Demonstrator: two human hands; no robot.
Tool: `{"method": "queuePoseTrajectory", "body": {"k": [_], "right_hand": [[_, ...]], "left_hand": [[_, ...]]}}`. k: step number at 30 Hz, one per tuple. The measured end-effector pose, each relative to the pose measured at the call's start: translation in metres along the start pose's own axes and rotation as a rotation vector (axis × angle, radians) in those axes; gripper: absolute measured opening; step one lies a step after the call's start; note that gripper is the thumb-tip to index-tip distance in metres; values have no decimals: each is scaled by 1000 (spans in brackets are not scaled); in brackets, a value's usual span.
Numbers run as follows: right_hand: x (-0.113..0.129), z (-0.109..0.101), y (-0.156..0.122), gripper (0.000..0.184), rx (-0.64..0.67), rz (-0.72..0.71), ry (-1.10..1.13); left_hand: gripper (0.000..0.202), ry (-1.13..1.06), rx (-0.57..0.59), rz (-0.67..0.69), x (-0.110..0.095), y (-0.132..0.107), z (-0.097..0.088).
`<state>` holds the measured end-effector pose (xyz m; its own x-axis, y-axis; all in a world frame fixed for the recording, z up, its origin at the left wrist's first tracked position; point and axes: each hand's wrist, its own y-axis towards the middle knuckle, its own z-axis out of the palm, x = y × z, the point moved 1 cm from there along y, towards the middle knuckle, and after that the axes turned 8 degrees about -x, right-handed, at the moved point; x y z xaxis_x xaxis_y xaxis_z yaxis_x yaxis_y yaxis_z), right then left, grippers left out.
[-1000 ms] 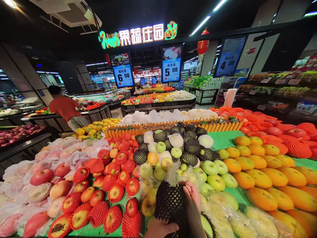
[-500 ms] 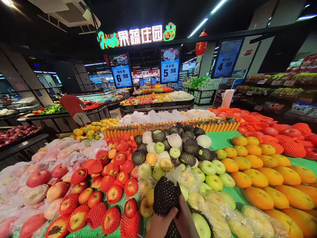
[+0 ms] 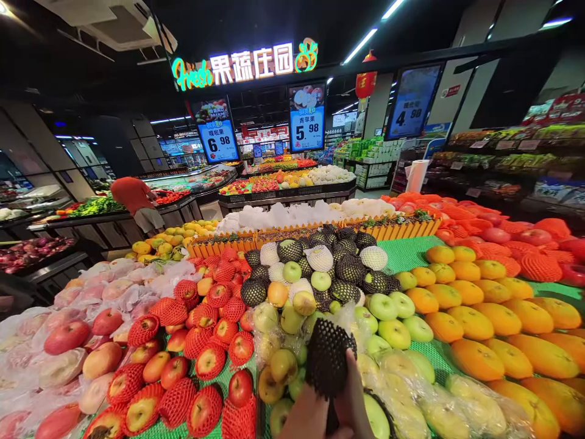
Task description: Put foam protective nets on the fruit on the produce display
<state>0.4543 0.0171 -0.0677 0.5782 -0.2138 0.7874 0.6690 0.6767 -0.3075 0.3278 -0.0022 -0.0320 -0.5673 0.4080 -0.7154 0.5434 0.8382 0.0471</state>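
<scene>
A bulging black foam net sleeve (image 3: 326, 360) stands up between my hands, low in the middle of the view. My right hand (image 3: 354, 399) wraps its right side, with fingertips at the upper edge. My left hand (image 3: 304, 414) is closed at its lower left, slightly smeared, and its fingers are partly hidden. What fills the netting cannot be seen. Around my hands lie bare green apples (image 3: 395, 335) and pale yellow-green fruit in clear wrap (image 3: 397, 390). Further back is a pile of fruit in black and white foam nets (image 3: 350, 265).
Apples in red nets (image 3: 167, 402) lie to the left, beyond them pinkish fruit in thin bags (image 3: 68, 335). Rows of orange fruit (image 3: 498, 329) sit on green matting at right. A low orange fence (image 3: 397, 230) crosses behind. A person in red (image 3: 132, 195) bends over a far counter.
The black net sleeve has moved right and slightly up in my hands. My left thumb has shifted off its front towards the bottom. The view has turned slightly.
</scene>
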Motion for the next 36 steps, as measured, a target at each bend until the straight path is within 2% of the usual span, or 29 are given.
{"method": "queuePoseTrajectory", "body": {"k": [1, 3, 4, 6, 7, 10, 13, 17, 20, 23, 26, 28, 30, 31, 32, 33, 36], "right_hand": [[11, 4, 1, 77, -39, 24, 22], [28, 7, 1, 86, -72, 4, 21], [34, 7, 1, 88, -67, -24, 1], [38, 4, -1, 86, -20, -107, -80], [37, 2, -3, 83, 3, -159, -131], [27, 1, -11, 76, 59, -280, -238], [21, 6, -19, 74, 133, -341, -291], [23, 8, -22, 75, 153, -442, -364], [27, 5, -18, 75, 133, -510, -397], [29, 5, -16, 76, 147, -528, -422], [30, 8, -16, 76, 161, -477, -403], [29, 11, -16, 76, 143, -412, -361], [28, 12, -16, 77, 86, -351, -327], [27, 13, -17, 78, 50, -327, -318], [27, 13, -18, 81, 21, -308, -313], [26, 14, -19, 83, 5, -293, -313], [25, 16, -26, 89, 52, -272, -346]], "left_hand": [[57, 10, -87, 116, 3, -3, -2], [28, -16, -360, 307, 7, -9, -16], [25, -51, -492, 382, 7, -11, -26], [23, -82, -691, 434, -2, -10, -51], [21, -49, -749, 433, -10, -7, -63], [21, 81, -713, 469, -40, 9, -90], [19, 214, -594, 482, -61, 24, -100], [17, 314, -433, 441, -67, 32, -101], [14, 313, -415, 397, -63, 34, -101], [15, 203, -494, 383, -57, 36, -97], [4, -83, -616, 432, -45, 34, -84], [20, -337, -801, 424, -32, 31, -70], [31, -582, -1009, 304, -18, 27, -55], [35, -671, -1056, 223, -13, 25, -48], [41, -734, -1049, 143, -9, 24, -42], [49, -780, -971, 71, -7, 25, -37], [72, -841, -551, -109, -7, 31, -30]]}}
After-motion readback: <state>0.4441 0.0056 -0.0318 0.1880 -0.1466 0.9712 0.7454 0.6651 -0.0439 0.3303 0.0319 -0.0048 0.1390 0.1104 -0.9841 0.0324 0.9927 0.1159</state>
